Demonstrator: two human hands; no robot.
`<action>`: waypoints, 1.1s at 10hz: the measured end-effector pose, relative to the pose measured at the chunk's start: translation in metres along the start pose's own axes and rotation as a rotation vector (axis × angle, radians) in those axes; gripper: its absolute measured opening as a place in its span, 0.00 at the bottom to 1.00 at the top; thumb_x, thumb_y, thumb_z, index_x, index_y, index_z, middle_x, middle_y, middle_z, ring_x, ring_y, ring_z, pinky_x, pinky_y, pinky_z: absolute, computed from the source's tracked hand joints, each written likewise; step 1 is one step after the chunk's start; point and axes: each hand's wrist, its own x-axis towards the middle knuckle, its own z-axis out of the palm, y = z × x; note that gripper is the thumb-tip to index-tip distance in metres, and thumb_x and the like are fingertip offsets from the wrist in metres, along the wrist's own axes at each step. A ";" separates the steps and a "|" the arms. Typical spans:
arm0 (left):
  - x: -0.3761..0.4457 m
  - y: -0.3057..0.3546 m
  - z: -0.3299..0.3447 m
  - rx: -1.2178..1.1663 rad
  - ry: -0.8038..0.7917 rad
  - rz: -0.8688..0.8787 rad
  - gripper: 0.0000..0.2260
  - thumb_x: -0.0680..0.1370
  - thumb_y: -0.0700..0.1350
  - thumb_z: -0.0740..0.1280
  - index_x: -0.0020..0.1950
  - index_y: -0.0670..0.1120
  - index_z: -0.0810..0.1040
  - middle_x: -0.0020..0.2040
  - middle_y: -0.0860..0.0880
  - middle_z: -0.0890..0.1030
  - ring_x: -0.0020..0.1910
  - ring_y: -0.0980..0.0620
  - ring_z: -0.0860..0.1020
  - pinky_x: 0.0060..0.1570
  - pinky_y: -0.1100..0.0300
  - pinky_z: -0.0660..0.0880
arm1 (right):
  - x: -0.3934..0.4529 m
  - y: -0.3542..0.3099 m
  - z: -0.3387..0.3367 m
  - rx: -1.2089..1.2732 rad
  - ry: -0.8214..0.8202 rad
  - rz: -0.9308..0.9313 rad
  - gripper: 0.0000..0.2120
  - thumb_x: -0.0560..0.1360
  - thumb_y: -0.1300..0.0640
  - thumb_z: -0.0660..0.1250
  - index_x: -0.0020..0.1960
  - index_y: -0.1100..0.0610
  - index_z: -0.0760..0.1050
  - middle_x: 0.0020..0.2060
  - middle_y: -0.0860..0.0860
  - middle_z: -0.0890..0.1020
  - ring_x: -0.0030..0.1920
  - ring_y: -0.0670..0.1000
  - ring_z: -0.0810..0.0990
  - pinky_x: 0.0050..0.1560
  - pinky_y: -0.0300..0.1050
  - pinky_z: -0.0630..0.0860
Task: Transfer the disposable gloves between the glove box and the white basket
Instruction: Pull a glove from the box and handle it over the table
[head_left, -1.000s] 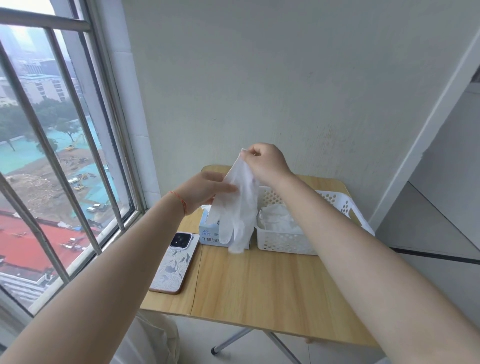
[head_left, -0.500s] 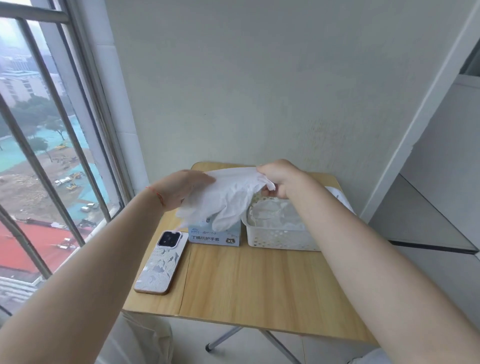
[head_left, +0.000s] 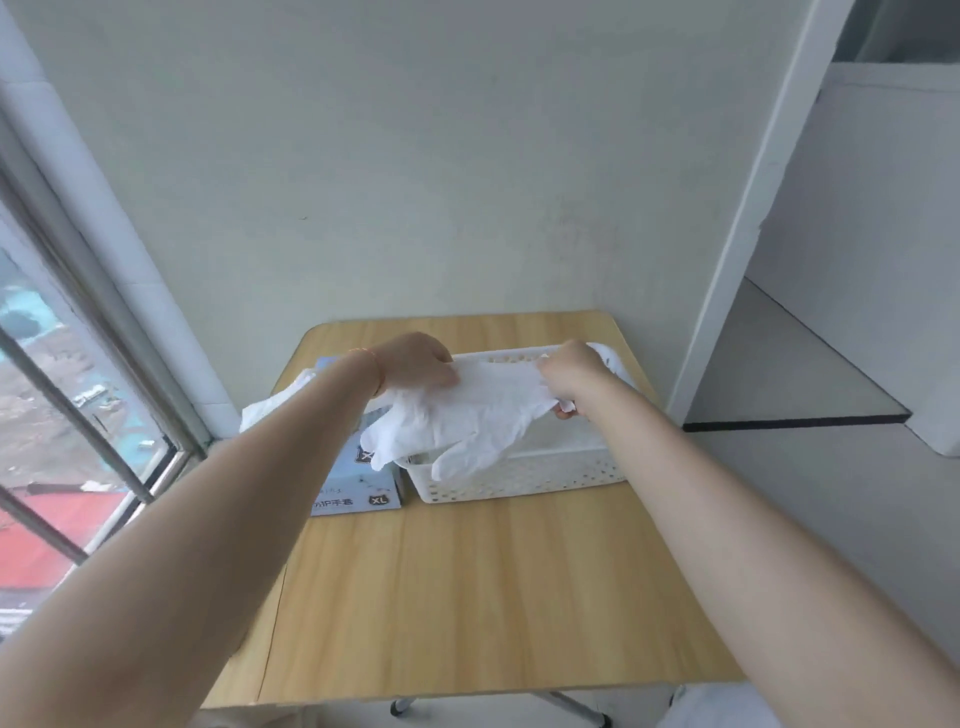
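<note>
Both the left hand (head_left: 421, 364) and right hand (head_left: 569, 376) grasp one white glove (head_left: 467, 415) over the white basket (head_left: 519, 478); risk: its fingers overhang the 9 o'clock rim toward the glove box (head_left: 358, 483) and land outside.

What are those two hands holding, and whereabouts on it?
One white disposable glove, stretched over the basket: the right hand grips its cuff end, the left hand pinches its palm area near the fingers.

The surface (head_left: 467, 597) was seen to be light wood-grain laminate, smooth with a faint sheen. The white basket (head_left: 524, 475) was of perforated matt plastic. The disposable glove (head_left: 467, 415) was thin, crinkled, milky-white film, slightly translucent. The glove box (head_left: 358, 483) was of printed pale-blue cardboard. The wall (head_left: 415, 182) was finished in matt, faintly mottled paint.
</note>
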 end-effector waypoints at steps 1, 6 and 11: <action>0.016 0.013 0.016 0.112 -0.011 0.054 0.09 0.76 0.45 0.69 0.52 0.42 0.82 0.44 0.50 0.78 0.45 0.50 0.74 0.38 0.62 0.67 | 0.012 0.017 -0.006 -0.137 0.087 -0.012 0.15 0.80 0.63 0.56 0.35 0.57 0.64 0.30 0.55 0.72 0.27 0.52 0.72 0.27 0.39 0.68; 0.019 0.023 0.050 0.546 0.458 0.279 0.10 0.78 0.41 0.62 0.55 0.50 0.79 0.52 0.48 0.77 0.49 0.44 0.78 0.38 0.57 0.68 | 0.014 0.039 -0.002 -0.843 0.254 -0.255 0.33 0.76 0.71 0.57 0.78 0.63 0.49 0.59 0.56 0.77 0.52 0.56 0.80 0.30 0.44 0.65; -0.009 0.033 0.024 0.928 0.079 -0.036 0.11 0.74 0.50 0.62 0.33 0.47 0.71 0.32 0.52 0.73 0.32 0.51 0.73 0.34 0.61 0.68 | 0.010 0.036 -0.012 -1.117 0.299 -0.297 0.24 0.68 0.71 0.67 0.63 0.62 0.69 0.30 0.48 0.67 0.32 0.51 0.70 0.26 0.40 0.56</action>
